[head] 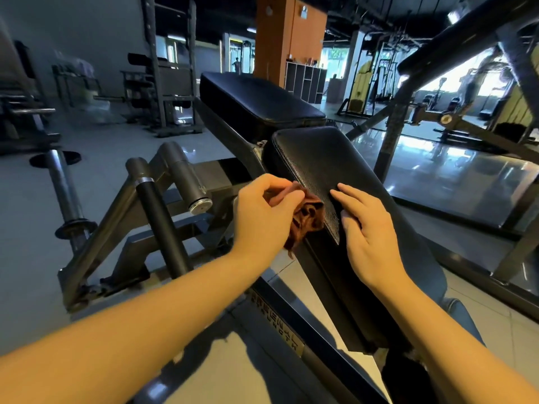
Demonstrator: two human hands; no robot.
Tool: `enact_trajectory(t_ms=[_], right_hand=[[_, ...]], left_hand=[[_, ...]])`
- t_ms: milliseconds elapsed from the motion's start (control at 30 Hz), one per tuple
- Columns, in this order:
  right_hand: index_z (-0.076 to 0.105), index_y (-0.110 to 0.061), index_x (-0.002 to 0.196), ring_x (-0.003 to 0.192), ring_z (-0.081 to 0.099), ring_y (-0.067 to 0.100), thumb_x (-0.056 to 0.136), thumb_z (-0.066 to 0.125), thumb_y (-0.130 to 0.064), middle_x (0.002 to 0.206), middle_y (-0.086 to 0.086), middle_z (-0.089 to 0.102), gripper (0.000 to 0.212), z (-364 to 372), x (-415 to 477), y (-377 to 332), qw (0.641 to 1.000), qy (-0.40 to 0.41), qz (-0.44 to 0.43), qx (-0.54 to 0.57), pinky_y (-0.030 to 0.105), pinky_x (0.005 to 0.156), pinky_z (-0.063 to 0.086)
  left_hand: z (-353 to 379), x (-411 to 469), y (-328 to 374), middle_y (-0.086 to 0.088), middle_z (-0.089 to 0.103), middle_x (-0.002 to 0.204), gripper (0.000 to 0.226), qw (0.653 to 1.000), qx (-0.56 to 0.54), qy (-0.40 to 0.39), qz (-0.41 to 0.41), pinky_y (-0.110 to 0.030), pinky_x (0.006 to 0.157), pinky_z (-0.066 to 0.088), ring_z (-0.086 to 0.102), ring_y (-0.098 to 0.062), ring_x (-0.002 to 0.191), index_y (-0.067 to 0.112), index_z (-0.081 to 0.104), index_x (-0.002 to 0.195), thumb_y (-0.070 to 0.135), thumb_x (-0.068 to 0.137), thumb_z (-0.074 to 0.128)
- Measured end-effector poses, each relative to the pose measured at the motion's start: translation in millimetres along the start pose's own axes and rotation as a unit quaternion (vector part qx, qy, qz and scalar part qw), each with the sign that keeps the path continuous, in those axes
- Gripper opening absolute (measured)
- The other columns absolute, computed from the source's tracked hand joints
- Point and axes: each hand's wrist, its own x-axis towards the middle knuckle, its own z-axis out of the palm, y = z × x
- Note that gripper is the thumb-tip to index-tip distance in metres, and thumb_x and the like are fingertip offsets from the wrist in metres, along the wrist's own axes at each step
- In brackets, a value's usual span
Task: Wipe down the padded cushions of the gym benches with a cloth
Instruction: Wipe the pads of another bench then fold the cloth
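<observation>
Here the left hand (264, 211) pinches the brown cloth (309, 217) against the bench cushion (329, 164) edge for wiping. The right hand (367, 228), fingers straight, likely steadies it.

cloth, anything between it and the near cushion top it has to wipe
Only the right hand: it rests flat on the near cushion just right of the cloth, which the left hand holds at the pad's left edge. Nothing else lies on the pad.
</observation>
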Motion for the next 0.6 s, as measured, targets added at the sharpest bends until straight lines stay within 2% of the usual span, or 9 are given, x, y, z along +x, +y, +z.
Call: enact_trajectory(t_ms=[67,133,267,333,400,433,500,600], right_hand=[[0.060,-0.029,0.140,0.140,0.042,0.011,0.100,0.039,-0.026,0.147,-0.011,0.053,0.045,0,1,0,1.000,0.004,-0.001,0.002,0.049,0.118,0.035],[0.061,-0.028,0.138,0.139,0.043,0.012,0.099,0.039,-0.024,0.146,-0.010,0.055,0.045,1,2,1,1.000,0.008,-0.008,0.003,0.049,0.117,0.035],[0.062,-0.026,0.137,0.140,0.042,0.009,0.096,0.038,-0.017,0.146,-0.011,0.054,0.049,2,4,6,1.000,0.005,-0.004,0.018,0.045,0.119,0.032],[0.062,-0.027,0.137,0.140,0.040,0.006,0.094,0.038,-0.015,0.146,-0.013,0.052,0.051,0,3,6,0.999,-0.005,0.008,0.036,0.031,0.120,0.028],[0.062,-0.027,0.137,0.140,0.039,0.003,0.091,0.038,-0.013,0.147,-0.015,0.051,0.054,-2,0,4,0.999,-0.016,0.014,0.050,0.018,0.116,0.023],[0.062,-0.027,0.137,0.140,0.039,0.002,0.091,0.038,-0.013,0.147,-0.015,0.052,0.054,-3,0,3,0.998,-0.017,0.013,0.053,0.017,0.116,0.023],[0.063,-0.027,0.136,0.139,0.039,0.002,0.091,0.039,-0.013,0.146,-0.017,0.051,0.053,-3,0,4,0.998,-0.012,0.013,0.052,0.024,0.118,0.026],[0.063,-0.030,0.136,0.138,0.039,0.002,0.093,0.039,-0.015,0.143,-0.021,0.050,0.051,-1,2,4,0.999,-0.001,0.012,0.041,0.035,0.120,0.029]], left_hand=[[2,13,6,0.012,0.070,0.088,0.005,0.999,0.001,0.037,0.008,-0.009,0.075,0.051,0.066,0.002,0.089,0.023,0.073,0.094,0.020,0.091,0.076],[10,6,7,0.011,0.070,0.088,0.003,0.999,0.010,0.039,0.010,-0.009,0.075,0.050,0.065,0.001,0.089,0.022,0.073,0.093,0.020,0.091,0.075],[16,-34,-3,0.010,0.071,0.092,0.005,0.997,0.018,-0.071,0.005,-0.015,0.079,0.054,0.068,-0.002,0.093,0.022,0.073,0.095,0.020,0.091,0.075],[13,-42,-4,0.011,0.071,0.090,0.005,0.994,0.038,-0.100,0.012,-0.015,0.078,0.054,0.068,-0.001,0.091,0.022,0.074,0.094,0.019,0.090,0.075],[7,-30,0,0.010,0.070,0.089,0.006,0.997,0.033,-0.072,0.012,-0.012,0.077,0.051,0.067,0.001,0.090,0.019,0.074,0.095,0.017,0.090,0.075],[4,-17,2,0.010,0.070,0.090,0.006,0.999,0.025,-0.042,0.001,-0.013,0.078,0.052,0.066,0.002,0.090,0.019,0.073,0.096,0.018,0.091,0.074],[-1,7,3,0.009,0.070,0.093,0.006,0.999,0.014,0.020,-0.023,-0.021,0.082,0.055,0.065,0.000,0.091,0.021,0.072,0.097,0.023,0.092,0.074],[10,8,-3,0.010,0.069,0.090,0.002,0.997,0.029,0.051,-0.045,-0.028,0.083,0.057,0.065,-0.001,0.090,0.025,0.071,0.094,0.026,0.093,0.072]])
